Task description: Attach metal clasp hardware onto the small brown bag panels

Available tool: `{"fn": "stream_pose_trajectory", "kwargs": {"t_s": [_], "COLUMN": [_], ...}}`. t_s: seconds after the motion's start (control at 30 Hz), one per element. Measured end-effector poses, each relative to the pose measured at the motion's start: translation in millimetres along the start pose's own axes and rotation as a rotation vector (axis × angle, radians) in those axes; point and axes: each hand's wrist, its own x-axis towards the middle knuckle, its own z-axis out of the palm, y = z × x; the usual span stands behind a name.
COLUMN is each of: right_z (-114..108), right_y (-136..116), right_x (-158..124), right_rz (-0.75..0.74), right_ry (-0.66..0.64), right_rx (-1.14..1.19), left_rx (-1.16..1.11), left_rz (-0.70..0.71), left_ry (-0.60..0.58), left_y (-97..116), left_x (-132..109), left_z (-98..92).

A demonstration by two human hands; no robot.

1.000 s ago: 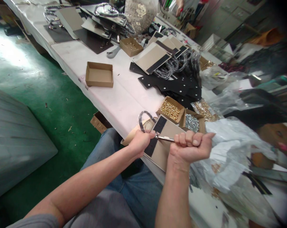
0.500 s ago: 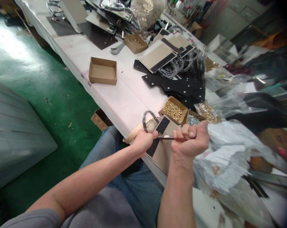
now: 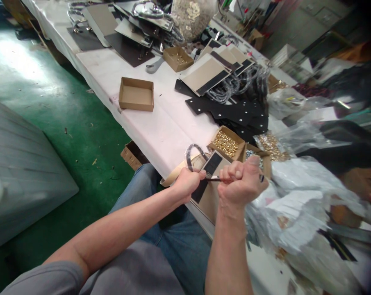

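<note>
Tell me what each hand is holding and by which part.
The right hand is fisted around the handle end of a thin metal tool. The left hand pinches the wrapped black loop handle at its base.

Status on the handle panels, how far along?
Done, it seems: tan panels stacked beside the wrapped handles. In hand: left hand grips a panel at its handle, right hand works a thin tool. Left: black pieces, gold fasteners.
</note>
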Motion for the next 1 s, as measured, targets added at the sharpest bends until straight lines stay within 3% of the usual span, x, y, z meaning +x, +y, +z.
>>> {"fn": "stream_pose_trajectory", "kwargs": {"t_s": [0.1, 0.23, 0.4, 0.67, 1.0], "right_z": [1.6, -15.4, -34.0, -18.5, -4.0], "right_y": [-2.8, -21.4, -45.2, -15.7, -0.8], "right_x": [-0.4, 17.1, 29.7, 19.5, 16.7], "right_rz": [-0.093, 0.037, -0.085, -0.085, -0.182], "right_ry": [-0.004, -0.147, -0.088, -0.087, -0.026], "right_rx": [-0.027, 0.075, 0.092, 0.020, -0.129], "left_rx": [-0.029, -0.018, -0.035, -0.002, 0.012], "left_rz": [0.020, -0.056, -0.120, -0.087, -0.035], "left_ry": [0.006, -0.043, -0.094, -0.091, -0.047], "left_y": [5.3, 11.5, 7.4, 6.9, 8.2], "left_x": [-3.4, -10.0, -10.2, -10.1, -5.8], "left_z": [0.4, -0.2, 1.2, 3.5, 8.3]}}
